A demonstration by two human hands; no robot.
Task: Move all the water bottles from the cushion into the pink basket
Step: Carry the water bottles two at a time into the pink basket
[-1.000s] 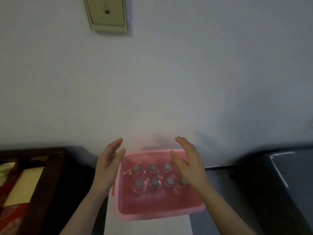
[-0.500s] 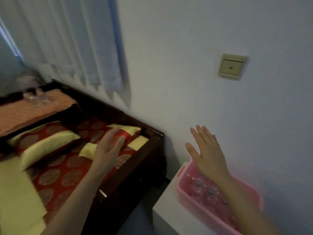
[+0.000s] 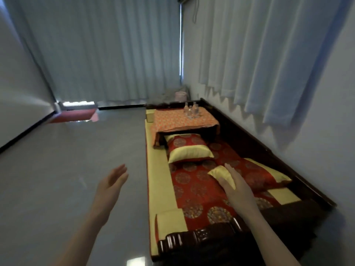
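A few clear water bottles [image 3: 191,110] stand together on an orange patterned cloth [image 3: 172,121] at the far end of a long red and gold cushioned bench [image 3: 194,187]. My left hand [image 3: 110,186] is raised over the grey floor, fingers straight and empty. My right hand [image 3: 235,186] hovers above the red cushion near a small yellow pillow [image 3: 221,174], fingers straight, holding nothing. Both hands are far from the bottles. The pink basket is out of view.
A red and yellow pillow [image 3: 189,150] lies between my hands and the orange cloth. A dark carved wooden bench end [image 3: 201,240] is close in front. Pale curtains [image 3: 269,64] hang on the right and back. Grey floor [image 3: 67,160] spreads left.
The view has swung left, away from the pink basket with its bottles, to the long bench. Both hands stayed raised and empty, now over the floor and the cushion.
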